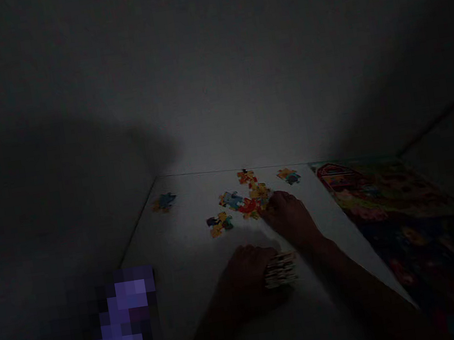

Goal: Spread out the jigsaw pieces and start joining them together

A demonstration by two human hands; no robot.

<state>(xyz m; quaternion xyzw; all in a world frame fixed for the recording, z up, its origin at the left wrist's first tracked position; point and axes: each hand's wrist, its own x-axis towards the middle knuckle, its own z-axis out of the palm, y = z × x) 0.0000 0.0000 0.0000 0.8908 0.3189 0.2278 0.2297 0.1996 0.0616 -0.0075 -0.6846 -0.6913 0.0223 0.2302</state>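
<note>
Your left hand is gripping a stack of puzzle pieces not yet laid out, while your right hand, its grip impossible to tell, is resting against the small cluster forming on the table, other pieces lying apart.

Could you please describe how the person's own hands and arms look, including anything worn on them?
The left hand and right hand show no gloves. Both forearms look bare, with no sleeve visible. The picture is too dark to tell whether there are small things such as rings.
</note>
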